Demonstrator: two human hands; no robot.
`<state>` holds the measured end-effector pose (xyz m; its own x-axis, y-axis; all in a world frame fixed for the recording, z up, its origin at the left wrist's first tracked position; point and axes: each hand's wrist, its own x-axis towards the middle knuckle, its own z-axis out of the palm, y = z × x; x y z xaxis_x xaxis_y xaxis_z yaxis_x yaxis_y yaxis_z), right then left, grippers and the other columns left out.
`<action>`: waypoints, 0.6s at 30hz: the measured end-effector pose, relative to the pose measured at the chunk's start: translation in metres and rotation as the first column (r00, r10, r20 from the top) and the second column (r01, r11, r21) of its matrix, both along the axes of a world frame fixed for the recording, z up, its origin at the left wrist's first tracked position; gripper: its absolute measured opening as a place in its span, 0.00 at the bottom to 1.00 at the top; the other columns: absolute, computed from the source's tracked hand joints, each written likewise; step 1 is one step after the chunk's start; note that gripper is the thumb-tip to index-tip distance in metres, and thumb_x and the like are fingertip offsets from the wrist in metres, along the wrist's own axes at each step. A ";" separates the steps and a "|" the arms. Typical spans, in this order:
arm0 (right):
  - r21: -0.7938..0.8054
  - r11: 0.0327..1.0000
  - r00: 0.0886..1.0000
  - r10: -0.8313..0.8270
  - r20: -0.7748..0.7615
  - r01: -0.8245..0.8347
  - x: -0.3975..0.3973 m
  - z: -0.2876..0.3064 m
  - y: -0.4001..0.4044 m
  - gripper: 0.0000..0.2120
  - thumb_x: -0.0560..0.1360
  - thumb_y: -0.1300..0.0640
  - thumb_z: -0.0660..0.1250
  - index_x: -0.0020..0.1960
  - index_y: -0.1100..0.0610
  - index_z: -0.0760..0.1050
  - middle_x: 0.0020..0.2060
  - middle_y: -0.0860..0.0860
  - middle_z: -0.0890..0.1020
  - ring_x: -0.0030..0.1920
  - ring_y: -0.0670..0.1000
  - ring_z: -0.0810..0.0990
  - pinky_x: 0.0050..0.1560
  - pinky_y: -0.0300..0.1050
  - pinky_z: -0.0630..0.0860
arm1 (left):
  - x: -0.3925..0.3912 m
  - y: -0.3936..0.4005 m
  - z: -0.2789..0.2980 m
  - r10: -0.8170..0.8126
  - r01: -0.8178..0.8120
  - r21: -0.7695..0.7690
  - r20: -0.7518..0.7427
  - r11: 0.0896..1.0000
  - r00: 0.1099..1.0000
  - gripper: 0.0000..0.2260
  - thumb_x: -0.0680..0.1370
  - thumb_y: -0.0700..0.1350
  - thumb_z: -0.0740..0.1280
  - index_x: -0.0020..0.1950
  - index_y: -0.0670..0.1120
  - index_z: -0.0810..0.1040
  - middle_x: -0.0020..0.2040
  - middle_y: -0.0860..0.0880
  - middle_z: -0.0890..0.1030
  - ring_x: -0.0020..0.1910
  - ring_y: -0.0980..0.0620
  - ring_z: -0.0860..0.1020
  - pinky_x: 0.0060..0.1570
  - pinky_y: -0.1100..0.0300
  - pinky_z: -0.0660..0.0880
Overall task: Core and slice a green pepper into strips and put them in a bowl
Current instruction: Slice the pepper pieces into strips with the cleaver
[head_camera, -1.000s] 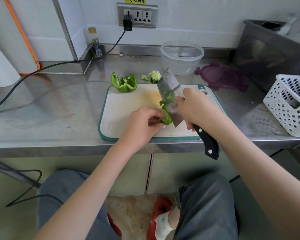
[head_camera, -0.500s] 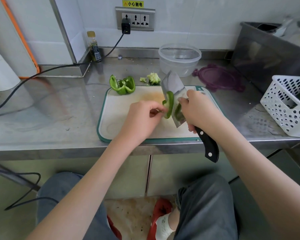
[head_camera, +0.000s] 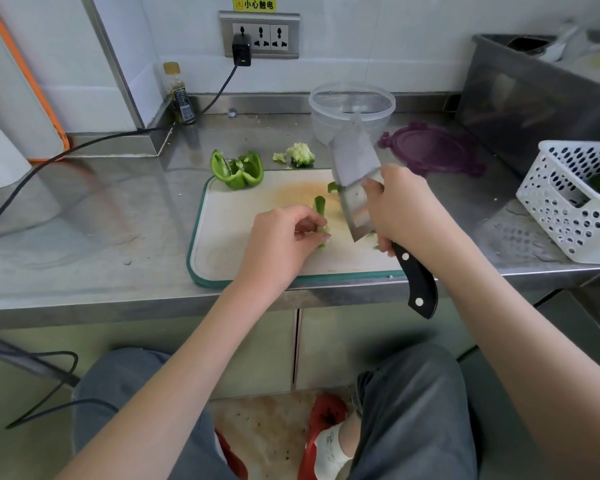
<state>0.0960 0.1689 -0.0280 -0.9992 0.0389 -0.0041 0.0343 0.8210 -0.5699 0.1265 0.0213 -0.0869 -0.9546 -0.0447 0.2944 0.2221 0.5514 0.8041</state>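
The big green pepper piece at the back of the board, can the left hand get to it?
Probably yes. The board between the left hand and the pepper piece looks bare, but the fingers pinch a pepper strip and must drop it first.

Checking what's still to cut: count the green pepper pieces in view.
3: a large chunk at the board's far left corner, a strip pinched in the left hand, a sliver against the knife. Others may be hidden.

The right hand (head_camera: pixel 407 209) covered the cleaver (head_camera: pixel 355 178) where blade met handle, and the green pieces under that blade showed only as slivers. The left hand (head_camera: pixel 281 237) hid the lower end of the pepper strip (head_camera: pixel 320 209) it pinched. At the counter's right edge, the white basket (head_camera: pixel 568 202) was cut off, its green contents unidentifiable. The small bottle (head_camera: pixel 180 95) label was unreadable.
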 end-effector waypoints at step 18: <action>-0.007 0.996 0.995 0.086 0.044 -0.086 -0.003 -0.017 -0.021 0.13 0.81 0.57 0.55 0.38 0.55 0.60 0.29 0.54 0.69 0.08 0.46 0.66 0.13 0.34 0.62 | -0.005 0.000 -0.010 0.001 0.000 0.040 -0.020 0.999 1.000 0.08 0.75 0.40 0.69 0.54 0.46 0.83 0.48 0.53 0.83 0.45 0.61 0.80 0.49 0.77 0.71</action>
